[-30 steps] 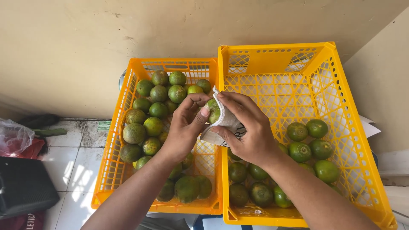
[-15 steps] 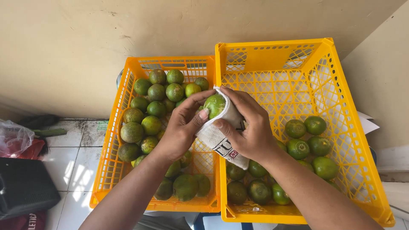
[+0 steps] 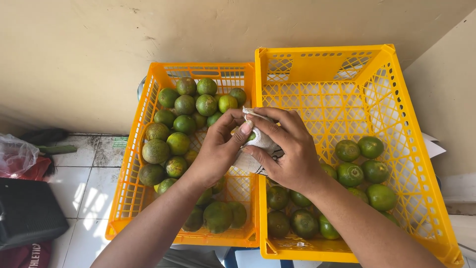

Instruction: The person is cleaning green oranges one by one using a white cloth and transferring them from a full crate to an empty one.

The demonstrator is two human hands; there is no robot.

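Both hands meet above the seam between two plastic crates, and between them sits a small green fruit [image 3: 252, 135] almost wholly wrapped in a white cloth [image 3: 259, 141]. The left hand [image 3: 218, 149] cups the bundle from the left crate's side, its grip closed with the thumb pressed on top of the cloth. The right hand [image 3: 290, 151] curls over from the right crate's side, fingers wrapped around cloth and fruit together, so its grip is closed on the same bundle. The cloth looks soft and creased, with a dark printed patch hanging below the palms.

Left of the bundle stands the orange crate [image 3: 130, 164], a latticed plastic box with sloping walls, holding a heap of round green fruits [image 3: 177, 124], some dull and speckled with brown, some tinged yellow. Right of the bundle stands the yellow crate [image 3: 347, 54], taller, with the same open mesh; smoother, glossier green fruits [image 3: 361, 171] lie along its near and right sides.

Left of the orange crate, on the white tiled floor [image 3: 74, 183], lie a crumpled clear plastic bag [image 3: 17, 154] and a black case [image 3: 27, 211].
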